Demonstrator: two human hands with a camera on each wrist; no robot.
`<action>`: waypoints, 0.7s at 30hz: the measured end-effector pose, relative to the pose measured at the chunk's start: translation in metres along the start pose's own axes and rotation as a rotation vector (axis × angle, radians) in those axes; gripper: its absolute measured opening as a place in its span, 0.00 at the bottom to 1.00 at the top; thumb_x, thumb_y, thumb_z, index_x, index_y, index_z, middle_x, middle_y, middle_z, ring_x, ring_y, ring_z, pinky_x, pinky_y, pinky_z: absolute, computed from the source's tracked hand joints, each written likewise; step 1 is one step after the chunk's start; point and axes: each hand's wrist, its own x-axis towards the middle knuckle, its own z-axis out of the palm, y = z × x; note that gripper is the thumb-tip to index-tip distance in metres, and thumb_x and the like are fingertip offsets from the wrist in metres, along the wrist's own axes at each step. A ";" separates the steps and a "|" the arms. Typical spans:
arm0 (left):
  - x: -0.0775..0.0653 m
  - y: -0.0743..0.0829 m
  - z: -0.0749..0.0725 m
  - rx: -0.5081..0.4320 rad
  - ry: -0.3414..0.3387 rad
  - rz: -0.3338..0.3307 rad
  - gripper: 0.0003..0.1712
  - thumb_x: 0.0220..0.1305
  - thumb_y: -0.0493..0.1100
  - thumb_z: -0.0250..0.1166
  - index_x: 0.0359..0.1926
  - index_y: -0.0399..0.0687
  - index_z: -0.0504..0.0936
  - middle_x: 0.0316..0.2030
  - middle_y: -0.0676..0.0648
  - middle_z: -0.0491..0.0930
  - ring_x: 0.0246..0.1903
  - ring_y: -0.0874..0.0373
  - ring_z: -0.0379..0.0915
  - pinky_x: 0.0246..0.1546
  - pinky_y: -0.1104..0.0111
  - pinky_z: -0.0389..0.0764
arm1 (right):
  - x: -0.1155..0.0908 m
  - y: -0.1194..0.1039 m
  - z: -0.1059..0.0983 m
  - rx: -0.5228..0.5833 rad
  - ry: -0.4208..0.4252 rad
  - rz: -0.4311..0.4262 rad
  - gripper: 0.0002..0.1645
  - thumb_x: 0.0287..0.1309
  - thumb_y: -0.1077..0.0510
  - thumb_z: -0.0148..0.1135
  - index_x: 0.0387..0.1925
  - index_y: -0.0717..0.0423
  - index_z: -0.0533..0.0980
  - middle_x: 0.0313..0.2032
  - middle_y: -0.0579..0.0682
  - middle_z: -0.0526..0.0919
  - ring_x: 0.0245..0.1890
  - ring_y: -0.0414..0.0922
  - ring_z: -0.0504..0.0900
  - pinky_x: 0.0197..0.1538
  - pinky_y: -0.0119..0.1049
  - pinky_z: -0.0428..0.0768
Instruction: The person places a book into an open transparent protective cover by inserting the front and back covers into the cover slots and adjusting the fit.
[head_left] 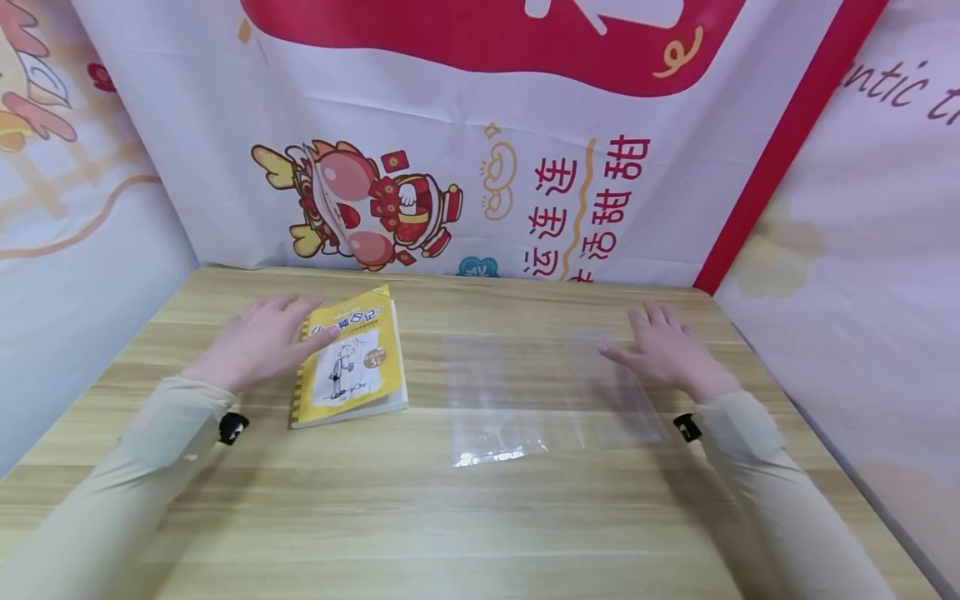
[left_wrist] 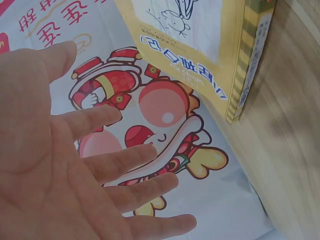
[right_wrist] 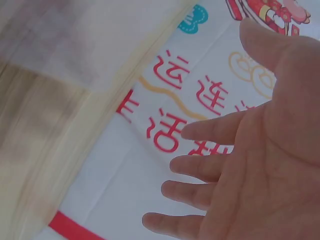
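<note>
On the left of the table lies a yellow paperback book (head_left: 350,358) with a line-drawn figure on its cover. My left hand (head_left: 262,337) is over the book's left edge, fingers spread and holding nothing. In the left wrist view the palm of this hand (left_wrist: 95,150) faces the camera beside the book (left_wrist: 200,45). A clear plastic book cover (head_left: 517,392) lies flat right of the book. Above its right part is my right hand (head_left: 671,350), fingers loosely extended. The right wrist view shows that hand (right_wrist: 250,145) with nothing in it, near the plastic sheet (right_wrist: 65,40).
The wooden table (head_left: 465,525) ends at the back against a printed cloth (head_left: 420,100) with red lettering and a cartoon figure. Printed cloth also hangs along the left side (head_left: 82,208) and the right side (head_left: 862,275).
</note>
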 end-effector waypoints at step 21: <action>0.002 -0.001 0.001 -0.101 -0.047 -0.057 0.51 0.65 0.75 0.36 0.72 0.40 0.53 0.66 0.27 0.53 0.63 0.28 0.50 0.55 0.35 0.56 | 0.041 -0.078 0.014 -0.020 0.074 -0.140 0.49 0.66 0.32 0.45 0.67 0.71 0.56 0.67 0.67 0.55 0.68 0.62 0.52 0.68 0.52 0.49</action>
